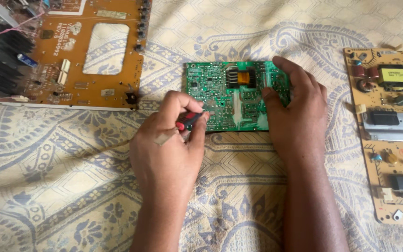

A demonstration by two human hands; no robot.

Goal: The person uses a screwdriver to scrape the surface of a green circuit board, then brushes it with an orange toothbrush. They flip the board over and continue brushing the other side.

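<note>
A green circuit board (pixel 220 91) lies solder side up on a patterned cloth, near the middle of the head view. My left hand (pixel 171 140) is closed around a small tool with a red and black handle (pixel 188 120), its tip at the board's lower left part. My right hand (pixel 299 112) rests flat on the board's right end, thumb and fingers pressing it down. A rectangular cutout with an orange-wound part (pixel 239 77) shows in the board's upper middle.
A large orange-brown circuit board (pixel 94 88) with a rectangular hole and black heat sinks (pixel 1 63) lies at the upper left. A tan board (pixel 390 135) with a yellow-topped transformer and black parts lies along the right edge. The blue and cream patterned cloth (pixel 61 186) covers everything.
</note>
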